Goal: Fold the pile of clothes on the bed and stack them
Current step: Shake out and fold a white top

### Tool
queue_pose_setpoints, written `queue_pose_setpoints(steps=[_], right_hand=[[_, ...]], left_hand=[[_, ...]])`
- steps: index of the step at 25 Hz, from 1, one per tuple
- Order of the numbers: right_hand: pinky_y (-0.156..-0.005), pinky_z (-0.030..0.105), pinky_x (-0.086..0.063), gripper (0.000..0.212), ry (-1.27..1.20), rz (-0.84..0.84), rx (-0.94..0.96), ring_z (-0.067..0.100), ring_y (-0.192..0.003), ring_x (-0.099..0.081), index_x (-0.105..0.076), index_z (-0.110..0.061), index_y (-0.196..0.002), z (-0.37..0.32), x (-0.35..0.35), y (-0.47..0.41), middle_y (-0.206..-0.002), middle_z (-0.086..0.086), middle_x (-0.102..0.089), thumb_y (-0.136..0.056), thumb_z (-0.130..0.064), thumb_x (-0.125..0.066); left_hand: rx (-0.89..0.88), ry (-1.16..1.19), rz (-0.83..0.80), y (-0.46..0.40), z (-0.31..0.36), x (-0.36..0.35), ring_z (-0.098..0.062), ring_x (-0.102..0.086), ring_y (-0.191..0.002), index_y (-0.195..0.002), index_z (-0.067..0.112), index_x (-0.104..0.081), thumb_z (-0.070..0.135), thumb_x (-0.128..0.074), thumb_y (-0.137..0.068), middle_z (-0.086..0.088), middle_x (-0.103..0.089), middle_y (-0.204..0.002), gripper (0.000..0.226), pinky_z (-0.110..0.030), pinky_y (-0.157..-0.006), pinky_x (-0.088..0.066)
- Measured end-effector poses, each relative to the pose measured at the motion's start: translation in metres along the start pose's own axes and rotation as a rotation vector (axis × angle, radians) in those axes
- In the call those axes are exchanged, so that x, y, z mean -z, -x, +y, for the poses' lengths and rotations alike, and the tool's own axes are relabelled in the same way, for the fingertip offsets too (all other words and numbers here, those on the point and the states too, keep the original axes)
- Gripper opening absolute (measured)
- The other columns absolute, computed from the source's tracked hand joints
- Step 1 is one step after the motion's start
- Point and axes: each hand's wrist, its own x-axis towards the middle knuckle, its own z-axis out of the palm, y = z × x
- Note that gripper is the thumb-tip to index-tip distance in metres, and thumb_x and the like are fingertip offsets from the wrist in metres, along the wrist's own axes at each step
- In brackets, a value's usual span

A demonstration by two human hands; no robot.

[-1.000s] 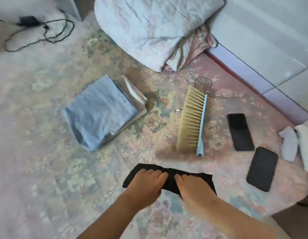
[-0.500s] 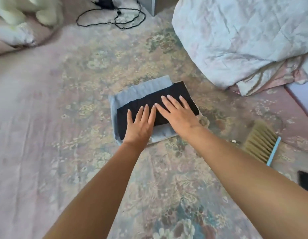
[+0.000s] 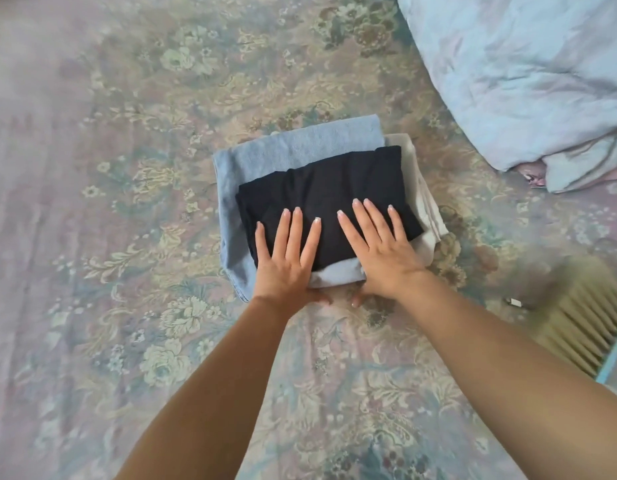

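Atop the blue folded garment (image 3: pixel 300 147), we are now pressing the black folded garment (image 3: pixel 328 188) with left hand (image 3: pixel 286 261) and right hand (image 3: pixel 379 251) spread flat, farther apart than before.

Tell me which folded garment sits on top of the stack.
The black garment, pressed flat by both hands; the blue one and white one lie beneath it.

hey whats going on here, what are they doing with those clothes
A person is stacking folded clothes on a floral bedspread. Both hands lie flat, fingers straight, on a folded black garment: the left hand near its left end, the right hand near its right. The black piece tops a folded blue garment and a white one. A brush lies to the right, and a crumpled quilt sits at upper right.
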Motion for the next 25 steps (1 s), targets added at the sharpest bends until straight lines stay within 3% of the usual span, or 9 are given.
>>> queue_pose_setpoints(steps=[1, 3, 6, 8, 9, 11, 14, 22, 25], right_hand=[[-0.113, 0.053, 0.011, 0.142, -0.021, 0.027, 0.014, 0.032, -0.145, 0.014, 0.035, -0.016, -0.138, 0.001, 0.0, -0.005, -0.156, 0.018, 0.017, -0.06, -0.065, -0.073], [-0.115, 0.053, -0.013, 0.122, 0.026, 0.129, 0.035, 0.036, -0.143, -0.021, 0.003, -0.01, -0.15, 0.007, -0.005, -0.013, -0.153, 0.025, -0.02, -0.064, -0.041, -0.077], [-0.104, 0.048, -0.041, 0.056, 0.175, 0.18, 0.071, 0.039, -0.118, -0.055, -0.038, 0.001, -0.137, 0.009, -0.013, -0.025, -0.126, 0.029, -0.056, -0.084, -0.015, -0.04], [-0.098, 0.044, -0.048, 0.052, 0.185, 0.201, 0.077, 0.036, -0.108, -0.062, -0.057, -0.001, -0.125, 0.003, -0.003, -0.03, -0.115, 0.026, -0.064, -0.086, -0.014, -0.027], [-0.098, 0.043, -0.048, 0.05, 0.214, 0.211, 0.053, 0.035, -0.108, -0.063, -0.06, -0.003, -0.122, 0.0, 0.008, -0.028, -0.114, 0.025, -0.064, -0.086, -0.012, -0.028], [-0.107, 0.042, -0.036, 0.043, 0.19, 0.122, 0.006, 0.034, -0.12, -0.053, -0.046, -0.001, -0.132, -0.004, 0.035, -0.023, -0.127, 0.024, -0.056, -0.091, -0.007, -0.035], [-0.109, 0.038, -0.027, 0.047, 0.07, 0.01, 0.071, 0.031, -0.123, -0.047, -0.028, -0.003, -0.139, -0.02, 0.063, 0.008, -0.131, 0.017, -0.049, -0.094, -0.01, -0.039], [-0.091, 0.035, -0.04, 0.053, -0.08, -0.153, 0.327, 0.028, -0.11, -0.055, -0.034, -0.009, -0.139, -0.136, 0.148, 0.178, -0.122, 0.009, -0.056, -0.092, -0.026, -0.051], [-0.08, 0.034, -0.041, 0.048, -0.094, -0.175, 0.443, 0.026, -0.106, -0.056, -0.04, -0.012, -0.13, -0.181, 0.211, 0.212, -0.116, 0.007, -0.057, -0.089, -0.032, -0.057]], left_hand=[[-0.011, -0.021, 0.078, -0.003, -0.004, -0.007, -0.036, -0.025, -0.142, -0.149, 0.01, -0.011, 0.078, -0.057, -0.06, -0.022, -0.027, -0.153, 0.121, -0.066, -0.106, -0.027], [-0.043, -0.031, 0.157, -0.009, -0.009, -0.016, -0.038, -0.039, -0.134, -0.145, 0.008, -0.025, 0.057, -0.062, -0.075, -0.023, -0.041, -0.144, 0.093, -0.063, -0.099, -0.037], [-0.111, -0.093, 0.166, -0.017, -0.008, -0.018, -0.041, -0.05, -0.123, -0.137, 0.004, -0.034, 0.026, -0.042, -0.088, -0.026, -0.053, -0.132, 0.055, -0.061, -0.088, -0.047], [-0.113, -0.091, 0.07, -0.023, -0.01, -0.004, -0.039, -0.054, -0.12, -0.134, 0.004, -0.04, 0.026, -0.047, -0.084, -0.024, -0.057, -0.127, 0.055, -0.059, -0.084, -0.05], [-0.106, -0.108, 0.013, -0.024, -0.013, 0.008, -0.037, -0.052, -0.122, -0.136, 0.004, -0.041, 0.027, -0.053, -0.084, -0.022, -0.055, -0.129, 0.058, -0.058, -0.085, -0.05], [-0.096, -0.091, -0.121, -0.025, -0.02, 0.033, -0.033, -0.043, -0.13, -0.142, 0.005, -0.028, 0.029, -0.055, -0.091, -0.017, -0.045, -0.135, 0.063, -0.056, -0.095, -0.044], [-0.133, -0.03, -0.17, 0.007, -0.026, 0.072, -0.028, -0.045, -0.119, -0.14, 0.007, -0.022, 0.033, -0.049, -0.096, -0.01, -0.044, -0.128, 0.058, -0.049, -0.095, -0.044], [-0.122, 0.24, -0.394, 0.222, -0.056, 0.174, -0.024, -0.045, -0.115, -0.139, 0.014, -0.029, 0.035, -0.05, -0.093, -0.006, -0.045, -0.127, 0.055, -0.031, -0.077, -0.04], [-0.02, 0.299, -0.47, 0.289, -0.092, 0.225, -0.024, -0.047, -0.118, -0.139, 0.016, -0.032, 0.038, -0.056, -0.088, -0.004, -0.046, -0.128, 0.061, -0.034, -0.083, -0.042]])
